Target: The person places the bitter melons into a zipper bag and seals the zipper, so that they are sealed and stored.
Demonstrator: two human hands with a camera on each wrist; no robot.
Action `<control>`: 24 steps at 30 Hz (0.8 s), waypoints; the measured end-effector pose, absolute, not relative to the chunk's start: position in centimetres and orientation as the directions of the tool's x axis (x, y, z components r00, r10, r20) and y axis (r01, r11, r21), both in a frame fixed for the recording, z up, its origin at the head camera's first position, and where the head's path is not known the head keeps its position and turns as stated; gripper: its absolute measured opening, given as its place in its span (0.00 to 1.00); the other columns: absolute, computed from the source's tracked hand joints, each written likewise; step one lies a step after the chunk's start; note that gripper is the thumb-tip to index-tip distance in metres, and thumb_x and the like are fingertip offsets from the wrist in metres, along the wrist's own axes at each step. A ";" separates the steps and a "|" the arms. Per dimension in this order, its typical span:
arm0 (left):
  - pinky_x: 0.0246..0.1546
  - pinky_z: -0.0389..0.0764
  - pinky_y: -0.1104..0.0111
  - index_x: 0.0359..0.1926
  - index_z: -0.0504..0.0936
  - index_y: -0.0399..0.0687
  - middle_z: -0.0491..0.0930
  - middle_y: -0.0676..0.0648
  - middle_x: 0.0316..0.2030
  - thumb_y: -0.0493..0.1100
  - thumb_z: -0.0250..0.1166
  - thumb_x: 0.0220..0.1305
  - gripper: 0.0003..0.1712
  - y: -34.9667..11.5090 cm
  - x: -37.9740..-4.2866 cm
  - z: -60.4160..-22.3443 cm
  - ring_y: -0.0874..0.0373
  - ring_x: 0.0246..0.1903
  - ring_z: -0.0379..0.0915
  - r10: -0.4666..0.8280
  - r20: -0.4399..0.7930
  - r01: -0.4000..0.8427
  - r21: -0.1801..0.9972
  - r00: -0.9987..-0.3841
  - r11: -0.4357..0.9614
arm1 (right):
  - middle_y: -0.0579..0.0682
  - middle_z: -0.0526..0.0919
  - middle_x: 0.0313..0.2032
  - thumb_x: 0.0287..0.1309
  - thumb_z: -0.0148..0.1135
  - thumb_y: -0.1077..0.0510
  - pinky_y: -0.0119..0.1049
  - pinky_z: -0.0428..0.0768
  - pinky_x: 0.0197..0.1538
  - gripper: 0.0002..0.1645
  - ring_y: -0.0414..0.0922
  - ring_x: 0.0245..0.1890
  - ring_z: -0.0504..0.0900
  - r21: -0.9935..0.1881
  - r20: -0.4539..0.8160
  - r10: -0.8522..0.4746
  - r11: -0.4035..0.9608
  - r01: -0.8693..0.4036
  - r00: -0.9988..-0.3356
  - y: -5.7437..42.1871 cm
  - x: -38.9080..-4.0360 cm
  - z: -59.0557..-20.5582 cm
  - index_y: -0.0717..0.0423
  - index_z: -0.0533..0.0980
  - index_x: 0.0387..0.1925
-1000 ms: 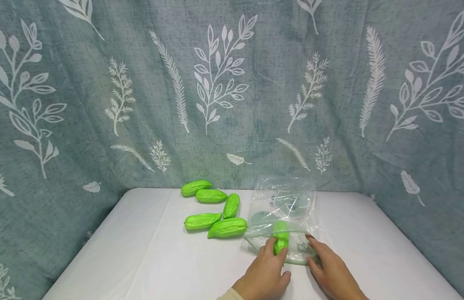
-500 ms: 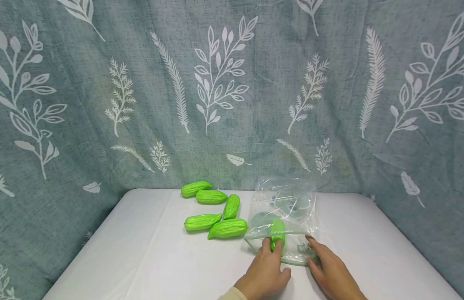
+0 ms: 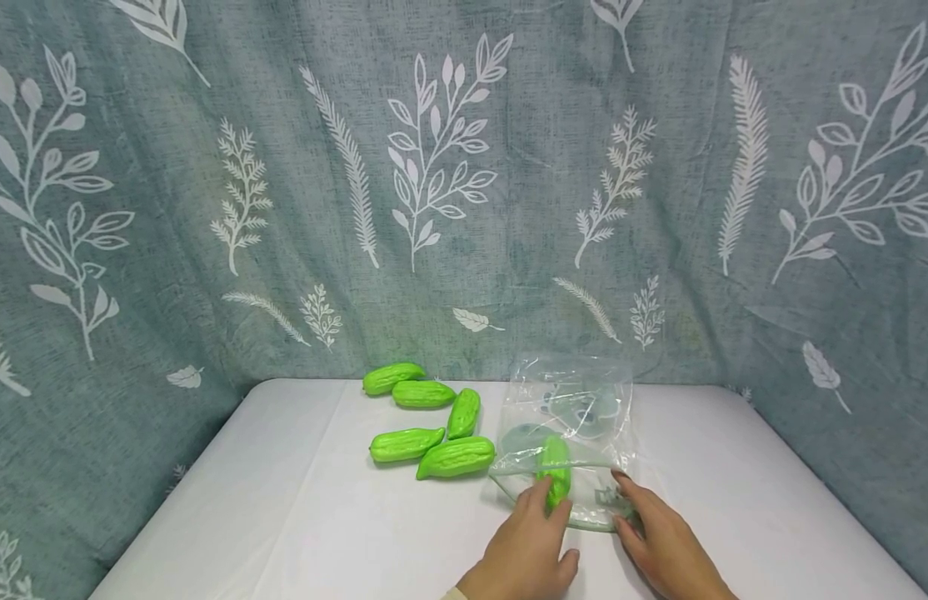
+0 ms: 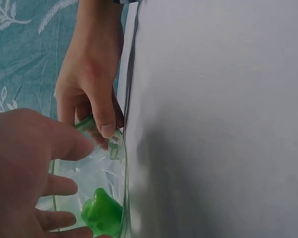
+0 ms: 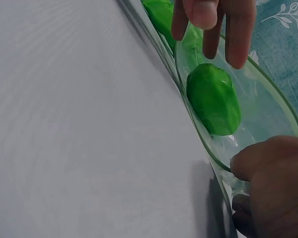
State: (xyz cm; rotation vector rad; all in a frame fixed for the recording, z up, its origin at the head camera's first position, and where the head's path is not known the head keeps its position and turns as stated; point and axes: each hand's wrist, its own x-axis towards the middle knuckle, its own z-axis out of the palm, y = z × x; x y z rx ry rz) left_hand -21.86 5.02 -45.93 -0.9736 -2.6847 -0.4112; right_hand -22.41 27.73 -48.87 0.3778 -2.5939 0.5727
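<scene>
A clear zip bag [image 3: 518,396] with a pale green rim and printed cartoon shapes lies on the table, its mouth spread toward me. Inside it, just past the opening, rests a bright green toy bitter melon [image 5: 213,99]. My left hand [image 3: 520,546] is at the mouth, fingers extended and apart beside the melon's near end; the right wrist view shows them hanging above it, not curled round it. With thumb and fingers, my right hand [image 3: 666,542] pinches the bag's rim on the right side, keeping the mouth apart. Its fingertips are partly hidden in the head view.
Several more bitter melons [image 3: 456,457] lie loosely grouped left of the bag on the white tabletop [image 3: 306,517]. Behind and at both sides hangs a grey-green curtain [image 3: 539,208] with white leaf prints.
The bitter melon has shifted slightly farther into the bag. My left hand pushed at it, then drew back a little with its fingers loosened. My right hand stays on the rim.
</scene>
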 end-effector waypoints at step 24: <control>0.56 0.77 0.67 0.54 0.83 0.47 0.66 0.41 0.66 0.54 0.66 0.63 0.23 4.9 -22.3 -46.4 0.50 0.66 0.63 0.682 0.376 0.740 0.016 -0.627 0.672 | 0.58 0.80 0.56 0.58 0.71 0.61 0.57 0.77 0.56 0.38 0.58 0.56 0.79 -0.358 0.427 -0.147 0.879 -0.316 -0.892 27.7 -22.3 -48.7 0.58 0.68 0.69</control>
